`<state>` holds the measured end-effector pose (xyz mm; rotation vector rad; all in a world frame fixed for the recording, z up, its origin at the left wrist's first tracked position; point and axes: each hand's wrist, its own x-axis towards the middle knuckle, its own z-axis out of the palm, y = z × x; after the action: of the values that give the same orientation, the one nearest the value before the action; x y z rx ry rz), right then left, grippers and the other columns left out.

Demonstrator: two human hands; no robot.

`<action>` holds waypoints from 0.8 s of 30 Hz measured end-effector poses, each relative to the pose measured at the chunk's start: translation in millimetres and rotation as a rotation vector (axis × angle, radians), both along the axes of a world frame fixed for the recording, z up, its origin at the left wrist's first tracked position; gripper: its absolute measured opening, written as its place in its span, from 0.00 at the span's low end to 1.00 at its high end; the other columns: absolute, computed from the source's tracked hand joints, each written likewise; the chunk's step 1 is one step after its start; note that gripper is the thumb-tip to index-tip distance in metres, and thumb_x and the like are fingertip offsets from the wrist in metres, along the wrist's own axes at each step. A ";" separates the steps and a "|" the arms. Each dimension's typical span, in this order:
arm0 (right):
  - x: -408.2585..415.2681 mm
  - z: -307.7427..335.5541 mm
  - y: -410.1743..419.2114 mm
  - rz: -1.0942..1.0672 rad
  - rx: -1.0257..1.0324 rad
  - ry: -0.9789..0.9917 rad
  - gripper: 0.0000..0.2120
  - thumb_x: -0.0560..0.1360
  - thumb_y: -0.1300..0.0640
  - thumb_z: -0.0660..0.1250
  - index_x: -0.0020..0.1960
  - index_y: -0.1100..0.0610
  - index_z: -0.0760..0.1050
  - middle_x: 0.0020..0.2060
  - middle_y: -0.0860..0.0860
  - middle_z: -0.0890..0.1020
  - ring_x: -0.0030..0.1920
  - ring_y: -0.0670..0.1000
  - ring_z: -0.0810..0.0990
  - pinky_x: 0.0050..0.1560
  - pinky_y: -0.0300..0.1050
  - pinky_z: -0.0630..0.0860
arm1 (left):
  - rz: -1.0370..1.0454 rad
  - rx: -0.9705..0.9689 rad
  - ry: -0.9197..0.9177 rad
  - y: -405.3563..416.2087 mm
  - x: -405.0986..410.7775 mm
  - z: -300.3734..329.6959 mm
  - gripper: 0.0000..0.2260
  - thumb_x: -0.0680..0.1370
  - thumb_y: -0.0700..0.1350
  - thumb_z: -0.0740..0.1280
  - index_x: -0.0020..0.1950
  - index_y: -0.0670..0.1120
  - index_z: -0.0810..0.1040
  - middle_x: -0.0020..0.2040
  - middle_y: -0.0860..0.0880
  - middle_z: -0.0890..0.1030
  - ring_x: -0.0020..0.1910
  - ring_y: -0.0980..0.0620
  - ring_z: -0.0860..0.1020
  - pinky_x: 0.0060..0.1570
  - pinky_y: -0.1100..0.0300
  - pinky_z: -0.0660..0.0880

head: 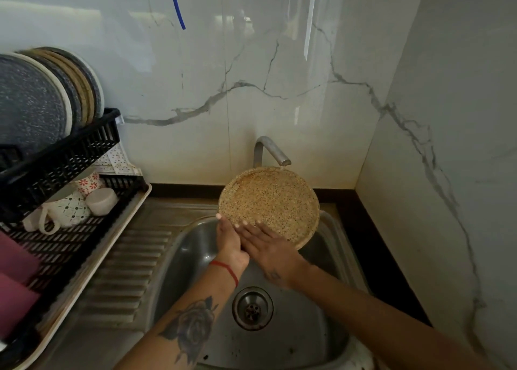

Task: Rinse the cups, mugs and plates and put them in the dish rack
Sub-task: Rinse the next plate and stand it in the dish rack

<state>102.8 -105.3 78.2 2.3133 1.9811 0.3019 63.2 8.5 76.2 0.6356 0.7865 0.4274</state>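
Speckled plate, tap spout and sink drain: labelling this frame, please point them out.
speckled plate (268, 202), head view, middle of its face.
tap spout (284, 161), head view, outlet end.
sink drain (252, 309), head view, strainer centre.

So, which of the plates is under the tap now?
The tan speckled plate held over the sink by both hands; the other plates stand upright in the rack.
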 end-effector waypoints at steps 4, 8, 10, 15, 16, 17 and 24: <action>39.4 2.8 -45.5 0.089 0.059 -0.031 0.34 0.74 0.60 0.68 0.76 0.57 0.57 0.75 0.54 0.59 0.76 0.55 0.53 0.74 0.56 0.48 | 0.036 0.135 0.019 18.0 -10.4 3.0 0.31 0.78 0.66 0.50 0.75 0.51 0.62 0.71 0.42 0.70 0.68 0.39 0.71 0.61 0.42 0.71; 36.8 -5.5 -46.4 -0.184 0.155 0.075 0.37 0.78 0.53 0.64 0.77 0.58 0.44 0.76 0.55 0.47 0.77 0.55 0.44 0.76 0.52 0.40 | -0.021 0.112 -0.001 18.0 -7.6 7.8 0.34 0.76 0.69 0.50 0.76 0.51 0.61 0.70 0.41 0.71 0.67 0.40 0.71 0.61 0.43 0.72; 16.9 -15.8 -16.8 -0.171 0.171 0.130 0.41 0.77 0.61 0.61 0.74 0.54 0.32 0.73 0.51 0.34 0.75 0.53 0.34 0.70 0.44 0.26 | -0.070 0.036 -0.033 5.8 -1.2 8.3 0.37 0.75 0.70 0.50 0.76 0.48 0.61 0.70 0.40 0.71 0.68 0.40 0.71 0.64 0.45 0.70; 7.3 -27.4 -4.5 0.017 0.140 0.148 0.42 0.75 0.63 0.64 0.76 0.55 0.38 0.76 0.51 0.42 0.76 0.50 0.36 0.73 0.48 0.32 | -0.086 -0.020 -0.056 7.4 -4.9 8.7 0.38 0.75 0.69 0.50 0.77 0.46 0.60 0.72 0.40 0.68 0.69 0.40 0.70 0.64 0.46 0.68; 17.9 -30.3 -18.6 0.053 0.098 0.101 0.43 0.74 0.63 0.66 0.77 0.54 0.39 0.77 0.50 0.44 0.76 0.50 0.38 0.75 0.50 0.35 | -0.087 0.016 -0.083 13.3 -9.9 9.0 0.37 0.75 0.69 0.50 0.76 0.46 0.60 0.72 0.39 0.69 0.68 0.40 0.70 0.63 0.45 0.69; 30.6 -31.9 -35.0 0.057 0.055 0.055 0.44 0.73 0.65 0.67 0.77 0.53 0.41 0.77 0.50 0.45 0.77 0.51 0.39 0.75 0.51 0.36 | -0.093 0.057 -0.101 18.9 -14.6 9.5 0.36 0.75 0.69 0.50 0.76 0.48 0.61 0.72 0.40 0.69 0.68 0.39 0.70 0.63 0.44 0.69; 35.5 -22.7 -24.0 -0.107 0.211 -0.087 0.41 0.72 0.53 0.72 0.76 0.55 0.52 0.75 0.55 0.59 0.75 0.58 0.56 0.74 0.61 0.47 | -0.078 0.116 -0.089 20.1 -12.5 13.9 0.37 0.74 0.70 0.51 0.77 0.51 0.58 0.74 0.41 0.66 0.71 0.41 0.67 0.66 0.44 0.66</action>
<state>138.4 -129.3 55.5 2.4720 1.8582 0.6198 50.7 28.6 90.1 0.7476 0.6534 0.4287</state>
